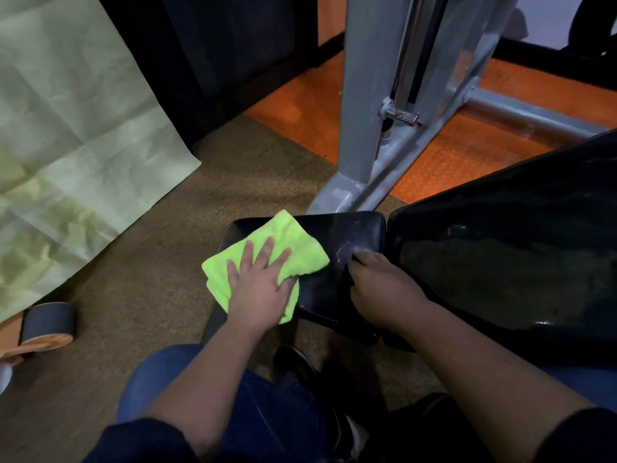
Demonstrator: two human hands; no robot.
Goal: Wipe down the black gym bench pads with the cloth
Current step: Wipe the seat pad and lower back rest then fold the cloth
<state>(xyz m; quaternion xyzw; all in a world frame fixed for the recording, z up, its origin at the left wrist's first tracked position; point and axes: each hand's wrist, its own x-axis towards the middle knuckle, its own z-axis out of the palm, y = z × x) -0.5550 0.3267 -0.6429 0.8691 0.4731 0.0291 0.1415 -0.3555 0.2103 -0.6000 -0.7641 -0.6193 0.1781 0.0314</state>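
Note:
A bright green cloth point(293, 242) lies folded on the small black seat pad point(354, 235) of the gym bench. My left hand point(260, 285) presses flat on the cloth with its fingers spread, over the pad's left part. My right hand point(380, 289) rests on the right side of the same pad, fingers curled against its surface by the gap to the large black back pad point(517, 252). The back pad slopes up to the right and shines with reflections.
A grey metal machine frame point(364, 128) rises just behind the seat pad, with a grey tube along the orange floor point(467, 155). A pale green sheet point(66, 128) hangs at the left. A grey roller point(46, 322) sits low left. My knees and a shoe are below.

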